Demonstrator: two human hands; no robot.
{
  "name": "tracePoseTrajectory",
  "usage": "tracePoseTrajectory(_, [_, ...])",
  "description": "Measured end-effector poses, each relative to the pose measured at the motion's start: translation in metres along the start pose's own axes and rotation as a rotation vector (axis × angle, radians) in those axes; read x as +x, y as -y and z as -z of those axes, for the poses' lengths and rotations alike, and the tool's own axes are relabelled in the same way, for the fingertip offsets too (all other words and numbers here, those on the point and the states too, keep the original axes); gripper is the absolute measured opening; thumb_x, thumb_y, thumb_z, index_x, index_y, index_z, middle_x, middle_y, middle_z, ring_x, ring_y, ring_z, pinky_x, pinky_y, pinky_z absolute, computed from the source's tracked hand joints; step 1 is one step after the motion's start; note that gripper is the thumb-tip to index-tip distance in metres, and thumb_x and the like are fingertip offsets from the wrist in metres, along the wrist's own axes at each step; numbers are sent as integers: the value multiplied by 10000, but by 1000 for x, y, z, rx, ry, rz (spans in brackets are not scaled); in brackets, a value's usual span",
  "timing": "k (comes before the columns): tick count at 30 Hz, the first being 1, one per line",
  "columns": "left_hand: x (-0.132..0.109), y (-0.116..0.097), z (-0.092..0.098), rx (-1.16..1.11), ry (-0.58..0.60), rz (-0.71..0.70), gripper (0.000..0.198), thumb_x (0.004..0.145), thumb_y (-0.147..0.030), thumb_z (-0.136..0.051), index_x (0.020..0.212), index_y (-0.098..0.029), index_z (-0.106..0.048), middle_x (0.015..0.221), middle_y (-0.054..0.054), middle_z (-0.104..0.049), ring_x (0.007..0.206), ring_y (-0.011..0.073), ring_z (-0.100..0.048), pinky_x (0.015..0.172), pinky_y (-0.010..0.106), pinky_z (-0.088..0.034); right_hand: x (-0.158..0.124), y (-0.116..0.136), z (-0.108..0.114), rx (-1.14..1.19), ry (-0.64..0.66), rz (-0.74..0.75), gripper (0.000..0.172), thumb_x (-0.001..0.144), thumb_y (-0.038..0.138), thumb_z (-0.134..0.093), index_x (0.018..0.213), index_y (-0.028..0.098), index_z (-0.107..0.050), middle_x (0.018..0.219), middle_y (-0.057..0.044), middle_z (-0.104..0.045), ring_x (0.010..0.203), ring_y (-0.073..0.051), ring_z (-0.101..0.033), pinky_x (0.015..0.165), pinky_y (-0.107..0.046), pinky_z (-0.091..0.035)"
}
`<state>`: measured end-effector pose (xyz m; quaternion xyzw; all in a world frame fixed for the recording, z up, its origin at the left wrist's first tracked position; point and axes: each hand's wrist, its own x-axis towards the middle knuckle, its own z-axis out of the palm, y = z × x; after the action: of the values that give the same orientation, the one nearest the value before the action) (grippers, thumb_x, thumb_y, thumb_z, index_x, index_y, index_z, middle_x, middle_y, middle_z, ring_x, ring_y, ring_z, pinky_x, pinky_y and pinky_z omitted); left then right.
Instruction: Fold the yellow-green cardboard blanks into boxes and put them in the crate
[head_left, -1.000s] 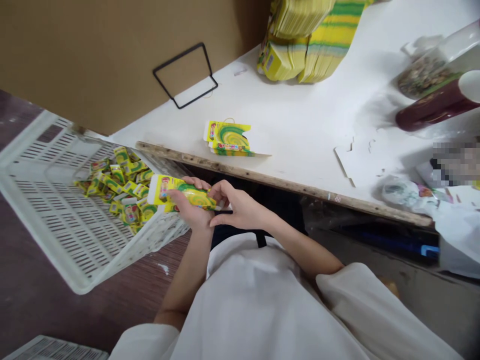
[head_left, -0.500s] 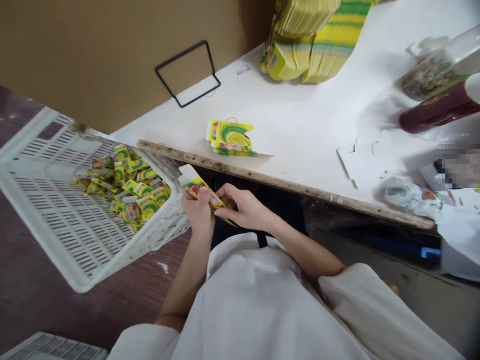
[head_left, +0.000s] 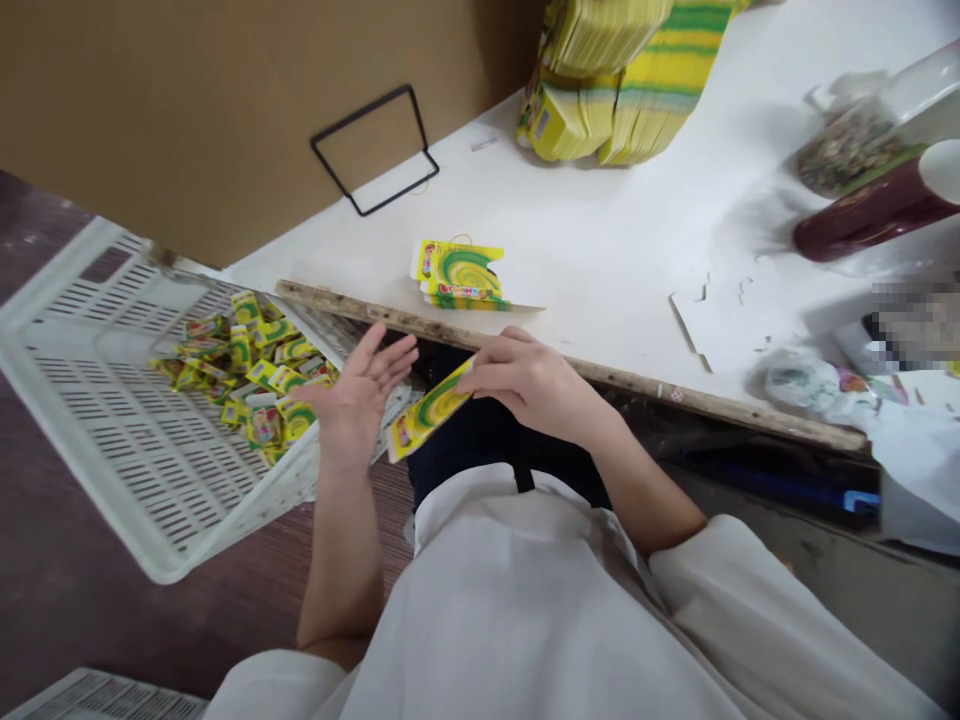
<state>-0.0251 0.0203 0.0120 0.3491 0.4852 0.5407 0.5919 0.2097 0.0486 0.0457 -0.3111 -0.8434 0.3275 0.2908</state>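
We wear a loose, plain white top (head_left: 525,620) that fills the lower middle of the frame. Its wide sleeves end about the elbows. The left sleeve (head_left: 277,690) shows at the bottom edge, left of centre, and the right sleeve (head_left: 757,610) lies in soft folds at the lower right. Both forearms come out bare, as do the left grip (head_left: 360,395) and the right grip (head_left: 536,385) near the middle of the frame. Above the hem of the top, a dark navy garment (head_left: 480,450) covers our lap. A small black tab (head_left: 523,480) sits right at the hem.
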Motion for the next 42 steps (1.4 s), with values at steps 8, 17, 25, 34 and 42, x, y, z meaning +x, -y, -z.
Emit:
tracePoseTrajectory(8, [-18,29,-30,435,156,-54,521,653,-306,-886,1080,-232,-597,967,18,-652,900,208,-651,770,307,-541,4,6,-16,26,-347,-144,444,910,377,-659,1336,285,-574,1476,-99,-478,1408,-306,-393,1198,-532,-286])
tracePoseTrajectory(17, [-21,46,-39,719,89,-610,845,715,-275,-823,1405,-253,-337,1331,120,-479,1254,285,-514,1053,439,-427,6,-9,-47,1016,-95,-426,569,857,585,-674,1285,213,-624,1273,-81,-670,1222,-259,-616,1049,-389,-516])
tracePoseTrajectory(25, [-22,50,-35,569,87,-538,668,703,-341,-829,1237,-264,-434,1155,57,-512,1044,215,-580,894,357,-500,-2,-8,-43,811,-89,-168,701,900,564,-636,1490,233,-453,1498,-119,-518,1398,-268,-485,1177,-432,-392])
tracePoseTrajectory(34, [-21,59,-42,785,-85,-413,712,670,-275,-792,1257,-226,-392,1226,105,-495,1109,273,-590,944,442,-524,-7,-6,-48,312,-243,-140,518,929,19,-398,1290,272,-672,1499,-61,-524,1369,-197,-527,1156,-384,-431])
tracePoseTrajectory(42, [-22,38,-31,838,40,-276,603,662,-253,-740,1226,-210,-534,1109,60,-690,974,246,-687,842,368,-556,-7,-17,-32,172,-10,-152,212,917,162,-627,1093,213,-734,1545,-141,-451,1432,-273,-453,1144,-461,-439])
